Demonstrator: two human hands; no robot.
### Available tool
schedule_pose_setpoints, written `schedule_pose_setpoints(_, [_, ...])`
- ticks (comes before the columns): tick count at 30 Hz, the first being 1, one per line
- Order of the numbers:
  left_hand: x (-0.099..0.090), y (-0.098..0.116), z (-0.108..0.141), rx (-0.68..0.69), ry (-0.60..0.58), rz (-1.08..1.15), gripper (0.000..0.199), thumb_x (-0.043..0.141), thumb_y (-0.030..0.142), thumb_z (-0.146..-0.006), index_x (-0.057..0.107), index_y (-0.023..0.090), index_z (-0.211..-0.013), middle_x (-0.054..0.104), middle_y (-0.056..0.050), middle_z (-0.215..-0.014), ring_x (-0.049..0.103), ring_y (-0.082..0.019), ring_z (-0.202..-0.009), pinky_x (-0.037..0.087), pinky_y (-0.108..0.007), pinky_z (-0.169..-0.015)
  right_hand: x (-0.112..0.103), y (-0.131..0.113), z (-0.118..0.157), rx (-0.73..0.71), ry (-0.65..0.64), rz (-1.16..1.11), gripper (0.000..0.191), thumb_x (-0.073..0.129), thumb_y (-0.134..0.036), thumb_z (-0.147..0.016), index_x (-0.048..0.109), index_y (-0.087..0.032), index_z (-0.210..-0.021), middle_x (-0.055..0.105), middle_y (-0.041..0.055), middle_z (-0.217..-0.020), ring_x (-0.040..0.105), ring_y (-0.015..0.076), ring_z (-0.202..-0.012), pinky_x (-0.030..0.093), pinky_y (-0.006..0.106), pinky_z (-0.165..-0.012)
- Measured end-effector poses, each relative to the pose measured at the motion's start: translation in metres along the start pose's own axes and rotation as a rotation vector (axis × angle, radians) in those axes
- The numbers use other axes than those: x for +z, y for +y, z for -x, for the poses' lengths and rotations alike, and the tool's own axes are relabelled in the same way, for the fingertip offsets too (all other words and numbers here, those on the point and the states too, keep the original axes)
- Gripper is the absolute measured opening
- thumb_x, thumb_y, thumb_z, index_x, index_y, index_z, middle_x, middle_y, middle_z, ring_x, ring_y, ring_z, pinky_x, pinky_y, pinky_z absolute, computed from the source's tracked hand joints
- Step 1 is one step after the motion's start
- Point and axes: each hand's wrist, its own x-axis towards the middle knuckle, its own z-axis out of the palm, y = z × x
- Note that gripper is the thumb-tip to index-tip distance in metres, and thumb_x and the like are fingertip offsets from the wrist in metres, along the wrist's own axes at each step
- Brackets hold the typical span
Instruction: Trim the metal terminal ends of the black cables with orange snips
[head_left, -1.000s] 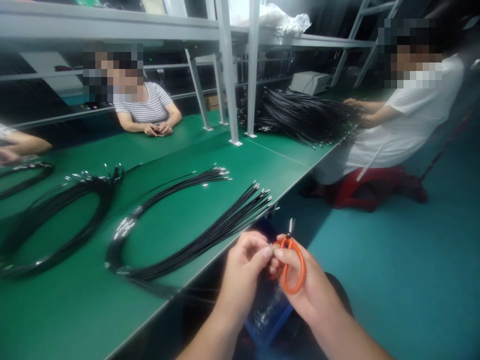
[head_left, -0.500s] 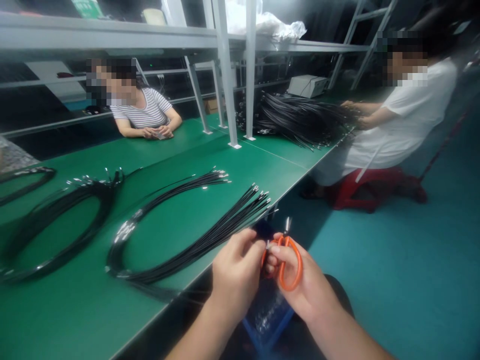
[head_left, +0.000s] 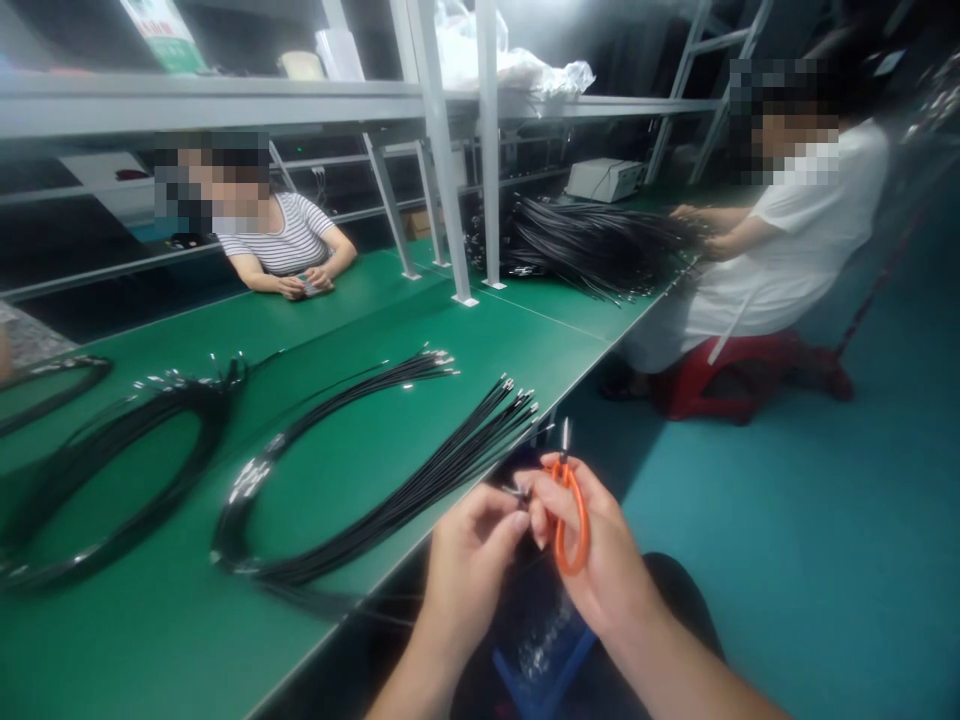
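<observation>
My right hand [head_left: 592, 530] is wrapped round orange-handled scissors [head_left: 574, 530], whose blades point up and away. Close beside it, my left hand [head_left: 471, 560] pinches a dark cable end [head_left: 519, 493] with a small metallic tip, and the fingertips of my right hand meet it there. Both hands are just off the front edge of the green table [head_left: 390, 425]. On the table, left of my hands, a curved bundle of black cables [head_left: 420, 470] lies with its silvery ends toward the right.
More coiled black cables [head_left: 202, 420] lie at the left. A large cable pile [head_left: 592, 240] sits farther back, near a person in white [head_left: 810, 240] on a red stool [head_left: 720, 380]. Across the table sits a person in stripes [head_left: 289, 235]. Below my hands is a blue container [head_left: 551, 650].
My left hand has moved slightly down, and the pinched end now tilts left. The scissors have turned a little and shifted left. The whole view has shifted slightly.
</observation>
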Motion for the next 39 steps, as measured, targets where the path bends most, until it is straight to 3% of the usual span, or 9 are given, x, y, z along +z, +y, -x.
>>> schedule_pose_setpoints(2, [-0.001, 0.0, 0.0, -0.01, -0.002, -0.021, 0.012, 0.063, 0.023, -0.079, 0.062, 0.015, -0.07, 0.059, 0.001, -0.062, 0.048, -0.009, -0.053, 0.039, -0.02, -0.051, 0.002, -0.002, -0.001, -0.048, 0.009, 0.056, 0.032, 0.073, -0.017, -0.074, 0.051, -0.019, -0.096, 0.068, 0.0017, -0.084, 0.049, 0.0044, -0.051, 0.04, 0.016, -0.05])
schedule_pose_setpoints(11, [-0.004, 0.003, 0.0, -0.07, -0.023, 0.088, 0.017, 0.065, 0.027, -0.079, 0.057, 0.015, -0.07, 0.051, 0.004, -0.057, 0.042, -0.007, -0.049, 0.035, -0.019, -0.049, -0.007, 0.0, -0.002, -0.072, 0.002, 0.123, 0.027, 0.067, -0.011, -0.075, 0.05, -0.021, -0.093, 0.057, -0.0065, -0.067, 0.045, 0.0053, -0.051, 0.037, 0.016, -0.05])
schedule_pose_setpoints(14, [-0.006, 0.001, -0.001, -0.082, -0.033, 0.111, 0.018, 0.066, 0.029, -0.078, 0.057, 0.015, -0.071, 0.05, 0.005, -0.058, 0.042, -0.007, -0.049, 0.035, -0.019, -0.048, -0.013, -0.001, 0.0, -0.228, 0.062, 0.333, 0.029, 0.069, -0.015, -0.076, 0.051, -0.023, -0.097, 0.064, -0.0029, -0.079, 0.052, 0.0079, -0.058, 0.041, 0.018, -0.053])
schedule_pose_setpoints(17, [-0.005, 0.002, -0.002, -0.092, -0.045, 0.129, 0.019, 0.066, 0.028, -0.078, 0.056, 0.014, -0.07, 0.049, 0.005, -0.057, 0.041, -0.007, -0.049, 0.033, -0.019, -0.048, -0.013, -0.003, 0.003, -0.365, 0.008, 0.568, 0.03, 0.069, -0.017, -0.077, 0.052, -0.025, -0.1, 0.067, 0.0023, -0.097, 0.061, 0.0129, -0.074, 0.048, 0.024, -0.065])
schedule_pose_setpoints(21, [-0.003, 0.006, -0.001, -0.116, -0.046, 0.134, 0.019, 0.068, 0.027, -0.076, 0.057, 0.014, -0.068, 0.05, 0.004, -0.056, 0.041, -0.007, -0.048, 0.033, -0.018, -0.047, -0.01, -0.002, 0.005, -0.428, -0.033, 0.752, 0.021, 0.065, -0.016, -0.079, 0.055, -0.025, -0.095, 0.069, 0.0025, -0.087, 0.065, 0.0179, -0.079, 0.05, 0.028, -0.069])
schedule_pose_setpoints(28, [-0.003, 0.006, 0.002, -0.08, 0.03, 0.168, 0.015, 0.069, 0.025, -0.075, 0.061, 0.015, -0.068, 0.056, 0.003, -0.061, 0.047, -0.007, -0.05, 0.038, -0.018, -0.049, -0.019, 0.009, 0.01, -0.621, 0.136, 0.85, 0.032, 0.068, -0.008, -0.069, 0.061, -0.028, -0.093, 0.069, 0.001, -0.083, 0.066, 0.019, -0.073, 0.052, 0.028, -0.064])
schedule_pose_setpoints(32, [-0.01, -0.001, -0.001, -0.016, 0.099, 0.181, 0.01, 0.07, 0.022, -0.075, 0.062, 0.016, -0.072, 0.058, 0.004, -0.063, 0.052, -0.007, -0.052, 0.043, -0.019, -0.053, -0.031, 0.007, 0.022, -0.487, 0.094, 0.854, 0.035, 0.073, -0.013, -0.068, 0.061, -0.026, -0.098, 0.068, 0.0029, -0.085, 0.064, 0.0186, -0.07, 0.051, 0.029, -0.065])
schedule_pose_setpoints(36, [-0.012, -0.005, -0.004, 0.057, 0.131, 0.18, 0.007, 0.069, 0.021, -0.077, 0.063, 0.018, -0.075, 0.062, 0.003, -0.07, 0.055, -0.008, -0.055, 0.046, -0.02, -0.055, -0.031, 0.001, 0.033, -0.118, -0.098, 0.673, 0.03, 0.073, -0.011, -0.063, 0.062, -0.022, -0.09, 0.064, 0.0003, -0.073, 0.059, 0.0155, -0.063, 0.048, 0.026, -0.058])
schedule_pose_setpoints(39, [-0.008, -0.004, -0.003, 0.106, 0.143, 0.166, 0.006, 0.068, 0.02, -0.077, 0.064, 0.018, -0.075, 0.062, 0.002, -0.074, 0.056, -0.009, -0.057, 0.046, -0.02, -0.054, -0.024, -0.001, 0.033, 0.13, -0.145, 0.515, 0.02, 0.072, -0.014, -0.064, 0.062, -0.018, -0.08, 0.058, -0.0033, -0.06, 0.049, 0.0081, -0.046, 0.04, 0.02, -0.046])
